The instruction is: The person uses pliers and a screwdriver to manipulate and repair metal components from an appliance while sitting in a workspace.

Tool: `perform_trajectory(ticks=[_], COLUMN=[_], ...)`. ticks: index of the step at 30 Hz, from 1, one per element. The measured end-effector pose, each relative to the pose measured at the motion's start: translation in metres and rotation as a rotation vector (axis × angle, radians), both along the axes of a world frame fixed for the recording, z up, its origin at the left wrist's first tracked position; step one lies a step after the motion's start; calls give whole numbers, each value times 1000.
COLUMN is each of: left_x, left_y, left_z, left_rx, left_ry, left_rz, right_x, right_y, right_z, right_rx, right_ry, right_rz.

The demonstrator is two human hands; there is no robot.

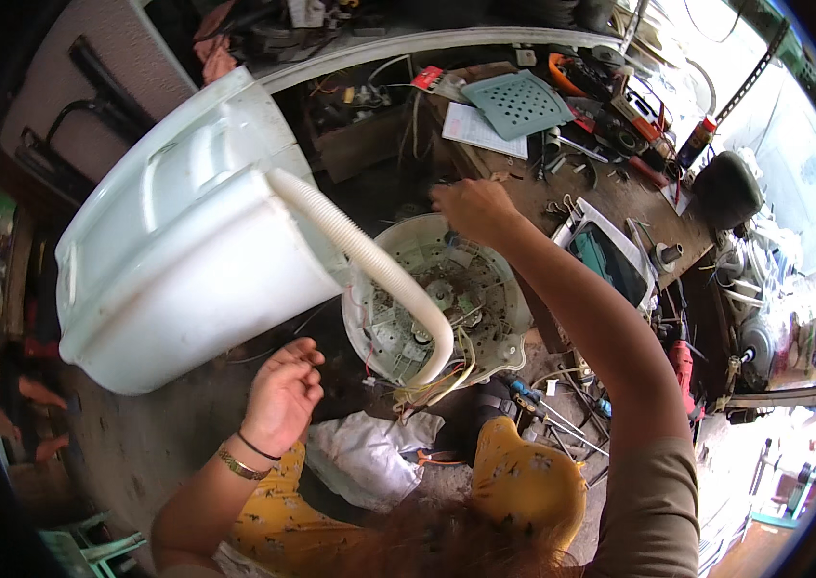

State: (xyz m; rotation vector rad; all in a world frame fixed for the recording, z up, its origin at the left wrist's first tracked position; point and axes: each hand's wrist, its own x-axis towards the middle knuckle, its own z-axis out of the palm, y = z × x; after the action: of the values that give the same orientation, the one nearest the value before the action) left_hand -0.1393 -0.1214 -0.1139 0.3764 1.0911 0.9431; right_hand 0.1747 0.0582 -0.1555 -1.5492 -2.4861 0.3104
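Note:
A round, pale plastic base (362, 328), pierced with small holes, lies in front of me with a dirty inside and loose wires. Out of it rises a ribbed cream drain hose (369, 252), bending up to a large white plastic washing machine body (177, 279) that lies on its side at the left. My left hand (283, 397) is beside this body, fingers loosely curled and apart, holding nothing. Over the far rim of the base is my right hand (477, 210), its fingers closed; what they hold, if anything, is hidden. Thin wires (369, 361) hang at the base's near left edge.
A white cloth (369, 458) and orange-handled pliers (432, 458) lie near my knees. Screwdrivers and other tools (552, 414) are on the floor at right. A cluttered wooden bench (581, 183) bears a perforated grey-green panel (518, 104), a spray can (695, 143) and power tools.

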Motion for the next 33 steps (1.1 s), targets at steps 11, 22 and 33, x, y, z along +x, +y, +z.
perform_trajectory(ticks=[11,22,33], left_x=[-13,-78,-62], left_y=[-32,5,2], left_z=[3,10,10], left_rx=[50,381,342], left_ry=[-417,-294,-275], left_rz=[150,256,258], right_x=[-22,-22,-1], right_y=[-5,-4,-14], right_z=[9,-11,-11], right_rx=[-24,4,175], right_ry=[-67,-67,-360], right_rz=[-145,-245,-266])
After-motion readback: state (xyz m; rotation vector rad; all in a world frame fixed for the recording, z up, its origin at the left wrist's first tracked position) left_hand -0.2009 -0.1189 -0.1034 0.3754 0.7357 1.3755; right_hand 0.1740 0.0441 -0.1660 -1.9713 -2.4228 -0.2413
